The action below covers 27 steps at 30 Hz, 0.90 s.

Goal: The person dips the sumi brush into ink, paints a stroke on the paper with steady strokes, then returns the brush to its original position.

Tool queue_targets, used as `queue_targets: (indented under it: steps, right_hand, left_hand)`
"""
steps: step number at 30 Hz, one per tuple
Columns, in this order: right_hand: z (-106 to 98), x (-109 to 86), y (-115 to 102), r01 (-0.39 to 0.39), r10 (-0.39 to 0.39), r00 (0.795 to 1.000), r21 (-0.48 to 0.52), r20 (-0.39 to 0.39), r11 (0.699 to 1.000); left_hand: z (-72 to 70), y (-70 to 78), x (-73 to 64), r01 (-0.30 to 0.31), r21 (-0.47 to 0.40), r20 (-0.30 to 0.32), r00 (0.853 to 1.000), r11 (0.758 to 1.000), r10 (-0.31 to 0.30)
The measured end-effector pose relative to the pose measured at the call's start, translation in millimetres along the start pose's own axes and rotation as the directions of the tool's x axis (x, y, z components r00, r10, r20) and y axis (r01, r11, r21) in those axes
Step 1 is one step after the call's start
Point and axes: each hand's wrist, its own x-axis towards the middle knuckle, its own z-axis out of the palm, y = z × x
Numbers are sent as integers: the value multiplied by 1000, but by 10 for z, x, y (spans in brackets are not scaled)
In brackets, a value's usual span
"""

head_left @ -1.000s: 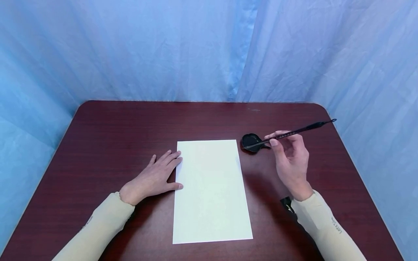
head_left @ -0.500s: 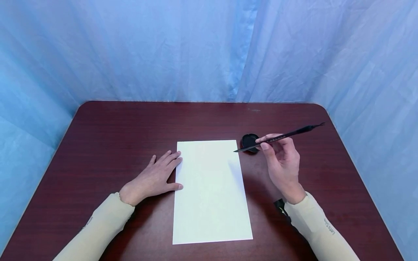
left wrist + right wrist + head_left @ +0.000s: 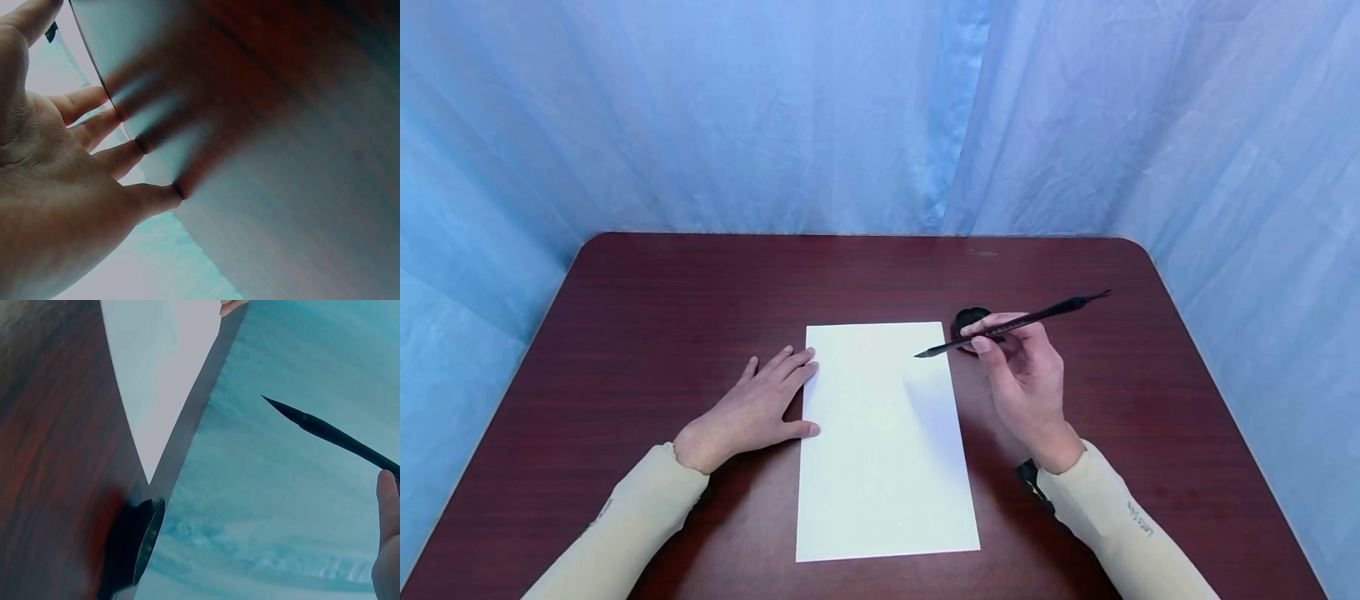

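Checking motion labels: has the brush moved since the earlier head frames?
Yes, leftward: against the unmoved paper, the brush has shifted from the dark dish until its tip overlaps the paper's upper right.

The brush (image 3: 1037, 316) is dark and slender with a pointed tip and a loop at its tail. It slants in the right hand (image 3: 1028, 385), tip raised over the paper's far right part. The paper (image 3: 880, 450), a plain white rectangle, lies flat on the worktop (image 3: 737, 283), lengthwise. A small black dish (image 3: 970, 317), partly hidden by fingers, sits just beside its far right corner.
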Motion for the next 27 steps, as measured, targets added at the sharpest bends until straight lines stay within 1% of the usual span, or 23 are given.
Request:
queue_targets:
  steps: [8,12,20,27]
  right_hand:
    - [119,-13,0,31,-28,998,-39,65,999]
    - [188,-19,-17,32,-28,997,-52,79,998]
    - [306,-56,-51,2,7,994,-84,110,996]
    - [389,-71,-49,-7,30,986,-137,162,990]
  left_hand:
    - [-7,-1,-2,-4,-5,0,1000,1000,4]
    - [-9,-1,-1,-4,-7,3,1000,1000,4]
    - [-5,-2,-3,-4,-9,1,1000,1000,4]
    - [0,2,-3,2,-5,-2,1000,1000,-2]
